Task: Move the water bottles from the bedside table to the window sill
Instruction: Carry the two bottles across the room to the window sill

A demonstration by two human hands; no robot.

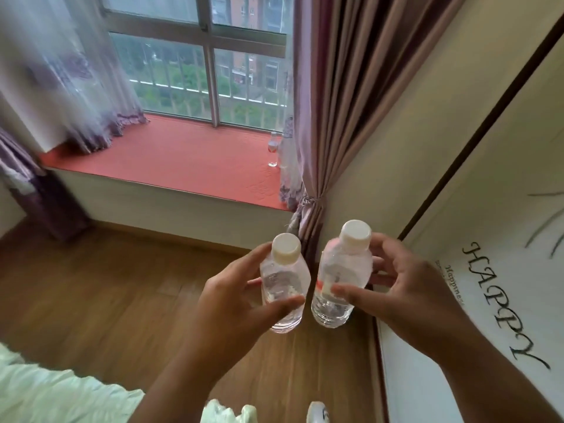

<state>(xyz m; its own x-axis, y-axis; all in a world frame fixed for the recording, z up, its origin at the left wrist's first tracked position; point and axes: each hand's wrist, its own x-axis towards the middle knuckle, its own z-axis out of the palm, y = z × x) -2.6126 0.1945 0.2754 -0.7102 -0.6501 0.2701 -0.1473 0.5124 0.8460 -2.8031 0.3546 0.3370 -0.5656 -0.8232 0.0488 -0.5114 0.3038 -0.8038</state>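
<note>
Two bottles in play, one per hand, both carried upright above the wooden floor (100,288). The left hand (232,303) wraps thumb and fingers round the left bottle (282,288), white cap up, water showing in its lower half. Just beside it, not touching, the right hand (403,288) grips the right bottle (338,282), thumb across the front over a red-and-white label, fingers curled behind. Beyond both hands, well apart from them, runs the window sill (183,157) with its red mat, and a third bottle (273,149) stands upright there at the far right end, right against the sheer curtain (288,166) and the tied-back brown drape (335,102). To the right of the right hand, a pale wardrobe door (503,270) reads "HAPPY". Below the left forearm, pale green bedding (45,389).
</note>
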